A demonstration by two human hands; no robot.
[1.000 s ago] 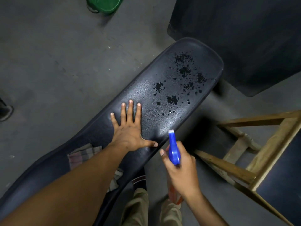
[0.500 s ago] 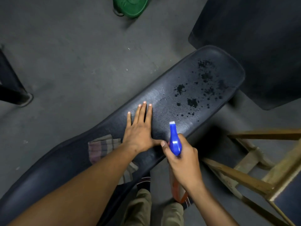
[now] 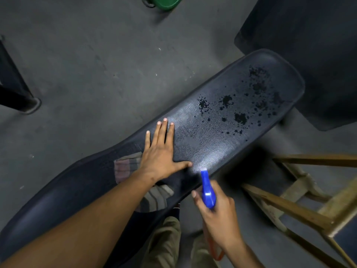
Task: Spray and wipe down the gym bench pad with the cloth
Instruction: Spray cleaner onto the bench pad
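A long black bench pad (image 3: 222,140) runs diagonally from lower left to upper right, with dark wet spots over its far half. My left hand (image 3: 160,151) lies flat on the pad's middle, fingers spread. A striped cloth (image 3: 127,167) rests on the pad beneath my left wrist and forearm. My right hand (image 3: 218,215) grips a blue spray bottle (image 3: 207,190) at the pad's near edge, nozzle aimed at the pad. A pale mist hangs over the pad in front of the nozzle.
A wooden frame (image 3: 301,209) stands at the right. A green bucket (image 3: 164,2) sits at the top edge on the grey floor. A black mat (image 3: 309,45) fills the top right. A dark equipment foot (image 3: 17,97) stands at the left.
A burst of spray has come out of the nozzle onto the pad. The view has shifted left, bringing more of the cloth into sight. My left hand stays flat on the pad.
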